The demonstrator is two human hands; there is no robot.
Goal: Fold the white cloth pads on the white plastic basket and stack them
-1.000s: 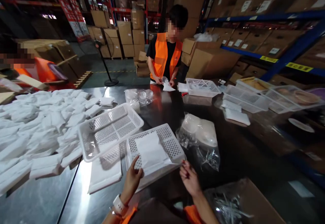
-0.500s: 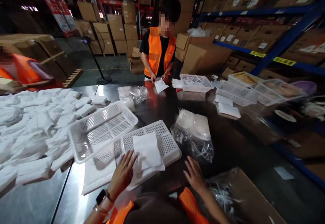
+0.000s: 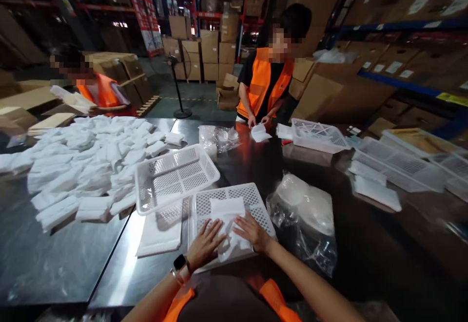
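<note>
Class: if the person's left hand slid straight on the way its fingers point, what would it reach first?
The left hand points up and right over the white packet it rests on; beyond that, probably the basket's far rim.

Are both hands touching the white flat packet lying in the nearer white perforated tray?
Touching. The head view shows the left hand and right hand pressed flat on the white packet inside the tray.

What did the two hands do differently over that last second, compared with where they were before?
The right hand moved in from the table edge onto the white padded pouch in the white perforated plastic tray; the left hand spread flat on it too. The second tray and the pouch pile stayed put.
</note>
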